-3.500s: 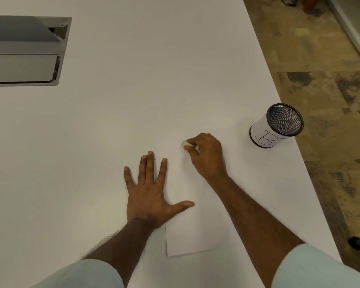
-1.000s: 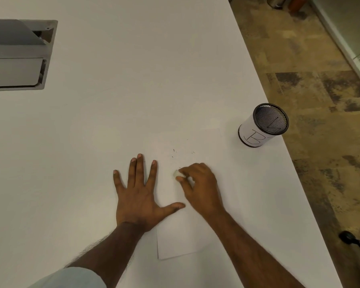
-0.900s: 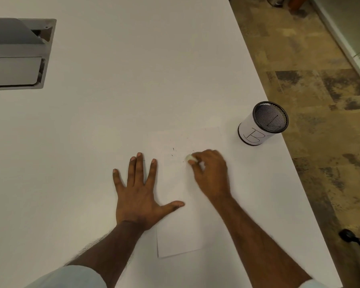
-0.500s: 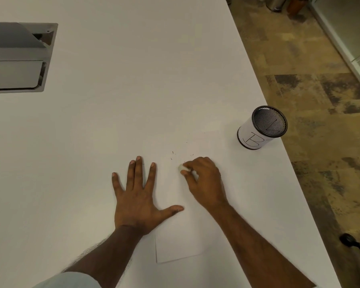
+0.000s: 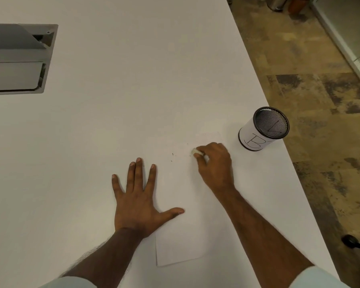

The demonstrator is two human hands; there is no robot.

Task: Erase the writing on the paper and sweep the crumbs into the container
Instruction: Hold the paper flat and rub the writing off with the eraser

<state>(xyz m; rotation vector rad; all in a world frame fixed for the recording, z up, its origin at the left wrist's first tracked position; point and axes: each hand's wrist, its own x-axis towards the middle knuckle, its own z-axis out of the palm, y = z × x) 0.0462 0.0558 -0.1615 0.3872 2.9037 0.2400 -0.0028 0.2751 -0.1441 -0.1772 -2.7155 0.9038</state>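
While the right hand (image 5: 215,163) pinches a small pale eraser (image 5: 195,151) against the far part of the paper (image 5: 181,242), the left hand (image 5: 138,196) lies flat, fingers spread wide, pinning the sheet's left edge. Dark crumbs (image 5: 172,157) speckle the paper just left of the eraser. The mesh container (image 5: 262,129) stands to the right, near the table (image 5: 112,80) edge; a careless sweep could knock it off or scatter crumbs.

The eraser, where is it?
In the head view, the eraser is pinched in the right hand, on the far part of the paper, left of the mesh container.
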